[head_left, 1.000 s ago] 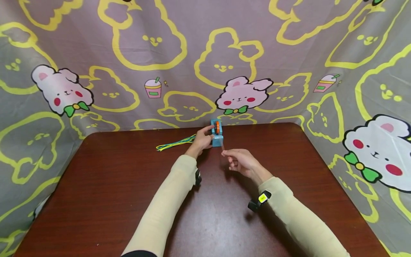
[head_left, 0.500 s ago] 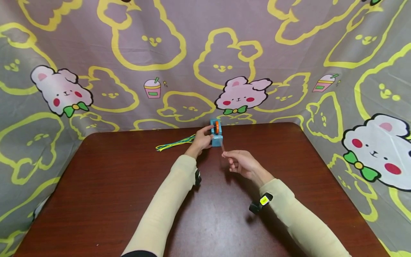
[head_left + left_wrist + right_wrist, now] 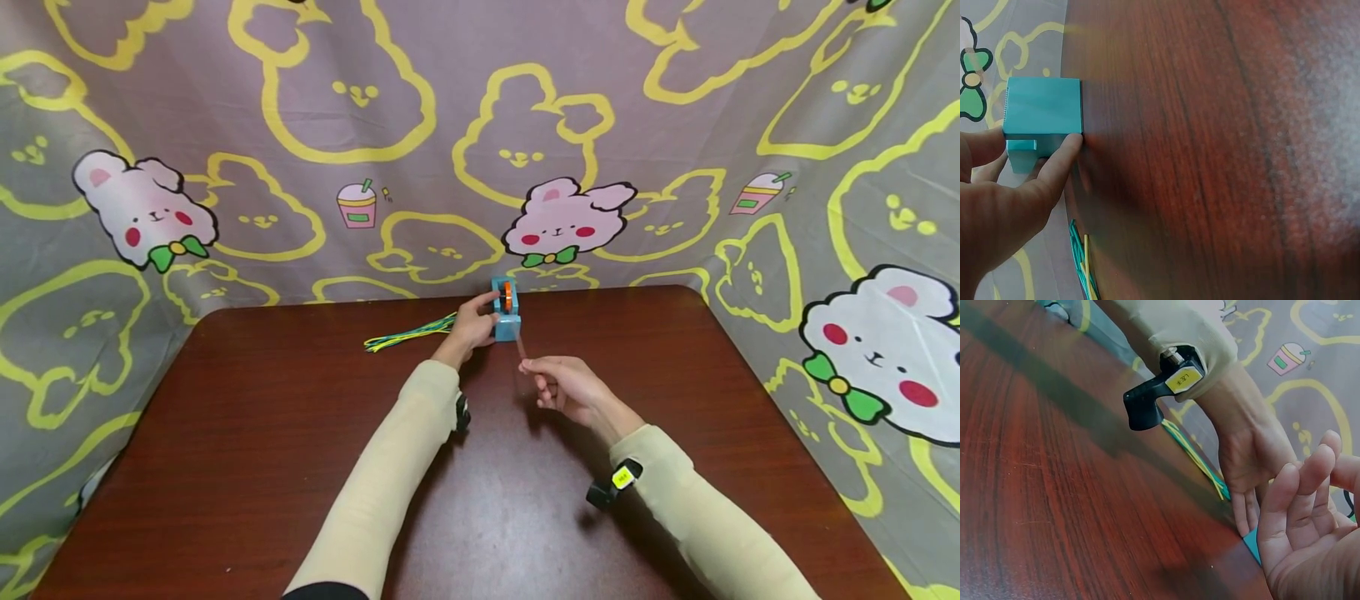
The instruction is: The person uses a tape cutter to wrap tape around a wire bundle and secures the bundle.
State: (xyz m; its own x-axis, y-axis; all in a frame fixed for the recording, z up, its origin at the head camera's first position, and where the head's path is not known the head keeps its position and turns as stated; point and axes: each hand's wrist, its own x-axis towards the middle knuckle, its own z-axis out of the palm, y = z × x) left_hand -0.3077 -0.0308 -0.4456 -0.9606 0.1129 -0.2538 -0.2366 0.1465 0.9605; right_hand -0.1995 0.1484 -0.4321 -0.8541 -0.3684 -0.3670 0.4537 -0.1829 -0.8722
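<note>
A blue tape dispenser [image 3: 507, 330] with an orange core [image 3: 508, 296] stands at the far edge of the table. My left hand [image 3: 471, 327] grips its left side, and in the left wrist view thumb and fingers are about the dispenser's blue body [image 3: 1044, 106]. A narrow strip of clear tape [image 3: 521, 343] runs from the dispenser's front toward me. Its end is pinched between thumb and forefinger of my right hand [image 3: 572, 386]. In the right wrist view the right hand [image 3: 1310, 537] covers most of the dispenser, leaving a blue corner [image 3: 1252, 544] showing.
A bundle of thin yellow and green cords [image 3: 405, 337] lies left of the dispenser, partly behind the left hand. A patterned cloth [image 3: 420, 108] hangs right behind the brown table [image 3: 247, 450] and along both sides.
My right hand has drawn slightly back toward me, and the tape strip between it and the dispenser has grown longer. The left hand and dispenser stay in place.
</note>
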